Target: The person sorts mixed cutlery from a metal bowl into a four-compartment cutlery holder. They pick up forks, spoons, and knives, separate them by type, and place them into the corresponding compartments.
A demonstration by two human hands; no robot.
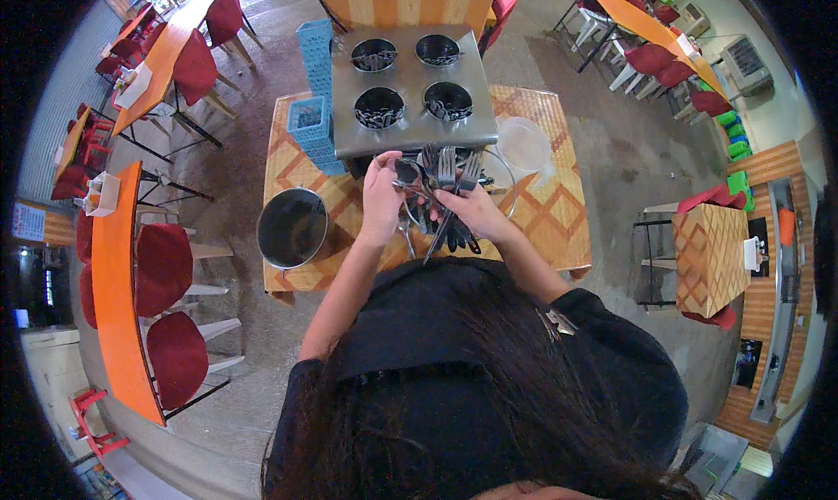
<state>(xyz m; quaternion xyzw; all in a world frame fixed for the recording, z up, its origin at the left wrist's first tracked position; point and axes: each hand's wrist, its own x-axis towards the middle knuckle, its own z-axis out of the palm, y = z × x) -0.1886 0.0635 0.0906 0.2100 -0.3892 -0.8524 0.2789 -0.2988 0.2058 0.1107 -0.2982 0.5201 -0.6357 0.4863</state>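
Observation:
My left hand grips a metal spoon, its rounded bowl showing by the fingertips. In my right hand is a bunch of metal forks, tines pointing away from me. Beneath both hands lies a heap of cutlery with black handles, partly hidden by my fingers. Just beyond stands a stainless steel cutlery holder with several round wells. Utensils fill the wells, such as the near-left well and the near-right well.
A patterned table bears all this. On its left are a deep metal pot and blue plastic baskets. A clear plastic container sits right of the holder. Orange tables and red-covered chairs stand around.

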